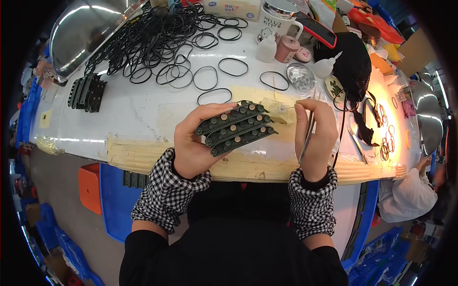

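My left hand (194,138) is wrapped round a stack of dark ridged strips (236,126) dotted with small black and tan round studs. The strips are held tilted above the table's near edge. To the right, my right hand (317,128) pinches a thin needle-like tool (289,108) between thumb and forefinger. The tool's tip points left at a small whitish spot on a piece of yellowish tape (276,114). Metal tweezers (307,136) also lie in the right hand, along the palm. The fingers hide part of them.
A tangled heap of black rubber bands (157,38) covers the back left. Another stack of dark strips (87,93) stands at the left. A mug (276,21), squeeze bottles (325,67) and a clear dish (300,77) stand behind my right hand. A lit lamp glares at the right.
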A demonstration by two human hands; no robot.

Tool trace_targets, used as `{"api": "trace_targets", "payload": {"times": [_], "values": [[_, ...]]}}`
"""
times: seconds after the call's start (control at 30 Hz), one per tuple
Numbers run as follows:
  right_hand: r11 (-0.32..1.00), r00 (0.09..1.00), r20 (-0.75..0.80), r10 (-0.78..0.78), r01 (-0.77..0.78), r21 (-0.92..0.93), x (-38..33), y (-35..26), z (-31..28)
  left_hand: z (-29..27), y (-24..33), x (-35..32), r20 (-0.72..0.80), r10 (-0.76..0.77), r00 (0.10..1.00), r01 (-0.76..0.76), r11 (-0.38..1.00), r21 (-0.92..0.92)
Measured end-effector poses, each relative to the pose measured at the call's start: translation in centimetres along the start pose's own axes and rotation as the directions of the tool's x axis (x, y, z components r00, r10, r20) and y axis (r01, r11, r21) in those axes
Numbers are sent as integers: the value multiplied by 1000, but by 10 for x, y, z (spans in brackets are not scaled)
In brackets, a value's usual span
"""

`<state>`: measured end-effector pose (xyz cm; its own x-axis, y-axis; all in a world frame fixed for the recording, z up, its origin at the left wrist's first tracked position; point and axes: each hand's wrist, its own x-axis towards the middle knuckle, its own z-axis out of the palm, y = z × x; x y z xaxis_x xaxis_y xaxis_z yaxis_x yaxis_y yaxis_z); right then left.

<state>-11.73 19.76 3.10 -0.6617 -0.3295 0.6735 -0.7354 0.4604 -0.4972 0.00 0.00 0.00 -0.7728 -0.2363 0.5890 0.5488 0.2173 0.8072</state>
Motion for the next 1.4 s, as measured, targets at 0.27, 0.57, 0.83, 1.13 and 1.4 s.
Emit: {"api": "trace_targets", "payload": {"times": [0.27,0.57,0.83,1.13,1.4], "values": [[944,992,-112,66,-26,329,-3,-21,-8,1,1,0,24,-27,999,25,999,47],[471,890,249,383,-419,776,-10,-47,-2,2,4,0,-8,-21,1000,21,1000,10],[487,900,231,369,-399,777,-13,-49,-4,2,6,-1,8,-79,997,79,996,-42],[539,916,188,355,-365,759,-12,-49,-1,2,5,-1,5,-6,1000,5,999,32],[638,936,144,321,-325,698,-10,-51,0,3,2,-1,-7,-16,1000,16,999,-31]]}}
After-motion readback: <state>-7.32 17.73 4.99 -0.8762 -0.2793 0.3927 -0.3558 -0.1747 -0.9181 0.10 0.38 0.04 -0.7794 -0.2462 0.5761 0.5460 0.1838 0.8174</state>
